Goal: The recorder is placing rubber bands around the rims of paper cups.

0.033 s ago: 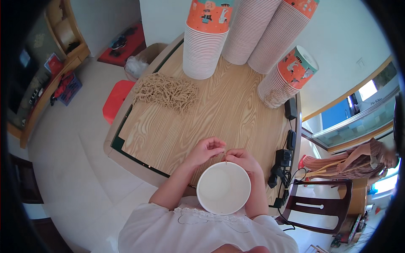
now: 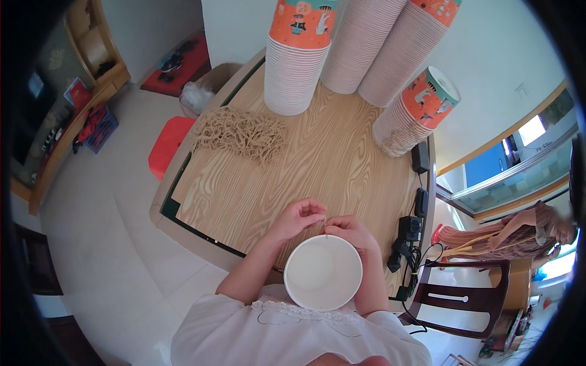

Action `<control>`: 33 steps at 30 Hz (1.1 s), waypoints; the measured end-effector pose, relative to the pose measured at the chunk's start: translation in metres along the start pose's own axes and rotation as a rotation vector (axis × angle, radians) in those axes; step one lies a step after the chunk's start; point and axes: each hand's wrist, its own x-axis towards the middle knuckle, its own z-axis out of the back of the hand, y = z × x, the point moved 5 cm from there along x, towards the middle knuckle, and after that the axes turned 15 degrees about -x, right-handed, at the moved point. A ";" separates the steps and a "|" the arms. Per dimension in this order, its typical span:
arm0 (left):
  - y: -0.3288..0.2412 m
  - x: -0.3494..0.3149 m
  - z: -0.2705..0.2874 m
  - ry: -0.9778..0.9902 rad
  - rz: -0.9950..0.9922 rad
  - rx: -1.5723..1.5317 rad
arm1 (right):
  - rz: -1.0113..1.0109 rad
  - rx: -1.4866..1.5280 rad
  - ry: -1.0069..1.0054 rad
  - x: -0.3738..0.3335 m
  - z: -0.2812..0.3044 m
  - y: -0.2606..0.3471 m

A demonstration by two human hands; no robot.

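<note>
"Hands first: what were yours doing?"

"My left hand (image 2: 300, 218) was curled, thumb and forefinger pinched on a thin tan cord (image 2: 326, 236) just above the far rim of the white tub (image 2: 320, 274). My right hand (image 2: 349, 230) was pinched on the same cord, close against that rim. Whether it also clasped the tub, I couldn't tell; its own fingers hid that."

"And where was the tub?"

"Between my forearms, in front of my shirt (image 2: 268, 326), its wide mouth tilted up toward me. What bore its base was out of sight."

"How did you judge its handling?"

"Light, being hollow and thin-walled, probably coated paper. I reckoned the wall slightly slick and easily dented, so the rim seemed the firmest place to take hold. The cord looked soft and limp, best pinched near the tub."

"What lay around it?"

"Beyond the tub and to its left, a tangled heap (image 2: 241, 133) of similar cord lay on the table (image 2: 305, 168). Past that, farther from the tub, rose a tall nested stack (image 2: 297, 76). Black adapters (image 2: 410, 228) sat to the tub's right."
</note>
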 end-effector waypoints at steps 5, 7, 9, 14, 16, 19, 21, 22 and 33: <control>0.001 -0.002 -0.001 -0.048 -0.012 0.002 | 0.015 -0.039 -0.027 0.000 0.000 -0.002; 0.003 -0.004 0.003 -0.045 -0.026 -0.011 | -0.009 -0.022 -0.042 -0.001 0.000 -0.001; 0.003 -0.003 0.006 -0.051 -0.038 -0.025 | 0.011 -0.061 -0.019 0.003 0.001 -0.004; -0.002 -0.007 0.012 -0.005 -0.007 0.143 | 0.002 0.042 -0.001 0.004 0.003 -0.010; -0.001 -0.011 0.012 -0.040 0.030 0.177 | 0.018 0.030 0.012 0.003 0.003 -0.008; 0.003 -0.008 0.013 -0.026 -0.038 0.230 | 0.007 -0.003 -0.013 0.005 0.005 -0.010; 0.003 -0.005 0.013 -0.071 -0.081 0.174 | 0.009 0.081 0.002 0.009 0.005 -0.015; 0.006 -0.003 0.013 -0.068 -0.081 0.176 | 0.012 0.081 -0.001 0.010 0.004 -0.015; -0.001 -0.001 0.001 -0.086 -0.233 0.275 | -0.148 0.347 -0.145 0.015 -0.003 -0.026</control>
